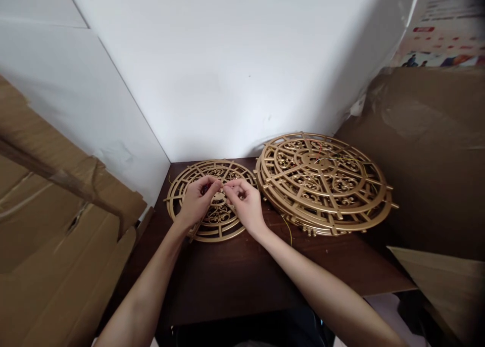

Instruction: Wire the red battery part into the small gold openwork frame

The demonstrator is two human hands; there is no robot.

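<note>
Left hand [197, 201]: pinching, dark-red bit [205, 188] tucked inside (too tiny to name!)
Right hand [248, 205]: fingertips pinched, contents unclear
Round gold grille [218, 202]: loose pinch could drop bit through gaps

Soft light, darkened right edge.

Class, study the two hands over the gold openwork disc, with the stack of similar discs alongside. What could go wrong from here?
The left hand and right hand have their fingertips close together above the openwork disc; anything small pinched there might drop through its gaps.

The loose yellow strand near the right forearm could snag.

The stack of discs has rims out of line, so a knock might shift it.
</note>
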